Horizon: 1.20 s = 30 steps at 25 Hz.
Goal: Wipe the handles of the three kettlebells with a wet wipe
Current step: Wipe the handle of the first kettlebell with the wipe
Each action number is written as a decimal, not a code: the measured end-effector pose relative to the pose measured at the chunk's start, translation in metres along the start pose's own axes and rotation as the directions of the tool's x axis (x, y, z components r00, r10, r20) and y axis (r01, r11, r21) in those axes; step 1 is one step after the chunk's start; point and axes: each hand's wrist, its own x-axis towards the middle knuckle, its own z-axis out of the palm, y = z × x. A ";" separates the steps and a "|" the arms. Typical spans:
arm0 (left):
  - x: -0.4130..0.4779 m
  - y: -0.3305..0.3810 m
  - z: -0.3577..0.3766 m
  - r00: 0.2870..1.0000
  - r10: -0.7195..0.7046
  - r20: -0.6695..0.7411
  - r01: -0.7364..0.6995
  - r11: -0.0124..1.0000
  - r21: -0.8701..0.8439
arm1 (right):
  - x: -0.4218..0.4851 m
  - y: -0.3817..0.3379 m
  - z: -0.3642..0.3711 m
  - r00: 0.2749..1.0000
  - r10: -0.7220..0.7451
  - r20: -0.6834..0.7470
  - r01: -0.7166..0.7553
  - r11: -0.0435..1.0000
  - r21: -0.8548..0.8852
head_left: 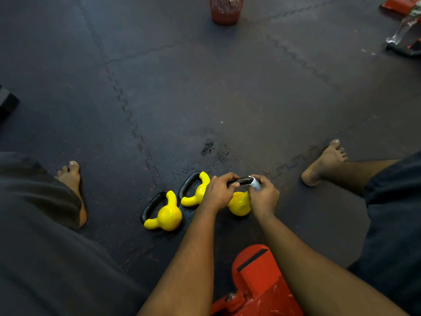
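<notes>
Yellow kettlebell (239, 205): black loop handle (242, 180) runs left-right. Left hand (217, 193) grips its left end; right hand (264, 195) pinches white wet wipe (255, 183), probably wrapped round the right end.

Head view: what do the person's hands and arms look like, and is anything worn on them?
Both are bare. The left hand and right hand have no gloves, and no rings, watch or bands show. The left forearm and right forearm show no sleeve down to the frame's bottom edge. The only clothing in view is dark shorts.
</notes>
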 end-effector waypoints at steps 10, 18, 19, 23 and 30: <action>0.001 -0.004 -0.013 0.999 -0.022 0.047 0.025 0.997 -0.070 | 0.036 -0.014 -0.018 0.924 0.137 0.357 -0.028 0.955 -0.294; 0.000 -0.002 -0.011 0.999 -0.008 0.047 0.011 0.998 -0.063 | 0.006 -0.008 -0.012 0.991 0.074 0.109 -0.055 0.985 -0.166; 0.000 -0.001 -0.010 0.998 -0.001 0.060 0.004 0.999 -0.052 | 0.000 -0.006 -0.011 0.996 0.077 0.050 -0.068 0.985 -0.161; 0.001 0.004 -0.004 0.996 0.013 0.084 -0.017 0.999 0.042 | -0.015 -0.002 -0.009 0.990 0.067 -0.124 -0.095 0.969 -0.229; 0.005 0.001 -0.006 0.998 -0.009 0.064 0.009 1.000 0.001 | 0.044 -0.023 -0.030 0.893 0.279 0.353 -0.112 0.898 -0.425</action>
